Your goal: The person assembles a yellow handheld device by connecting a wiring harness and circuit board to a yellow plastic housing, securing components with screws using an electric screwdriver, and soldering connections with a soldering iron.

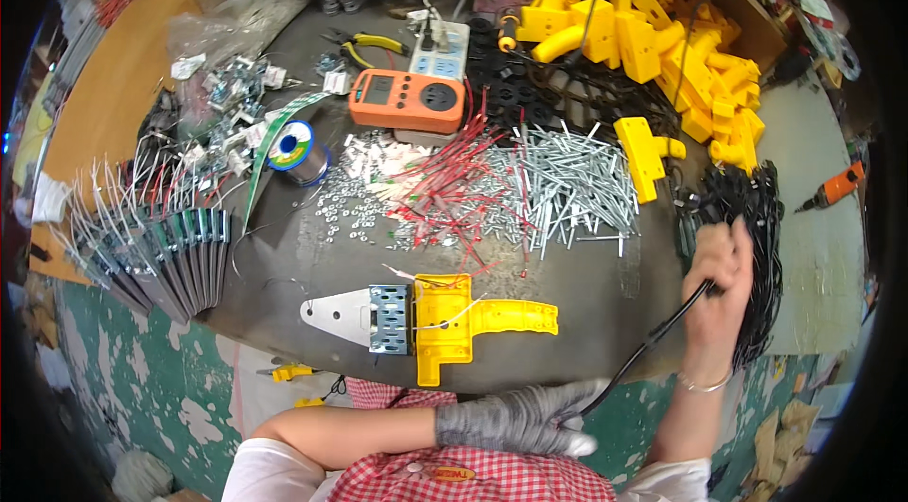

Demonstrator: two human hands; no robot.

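My left hand, in a grey glove with pale fingertips, lies across my front at the table's near edge. Its fingers are closed on one end of a black cable. The cable runs up to my bare right hand, which grips it farther along, beside a bundle of black cables. Between my arms and the parts lies a half-shell yellow plastic housing with a handle, its hollow side up. A perforated metal bracket and a pointed grey plate extend left from it. Thin wires cross the housing.
Long screws, red wires and small nuts cover the middle. Behind them are an orange multimeter and solder spool. Yellow housings pile up far right; several wired grey plates fan out left.
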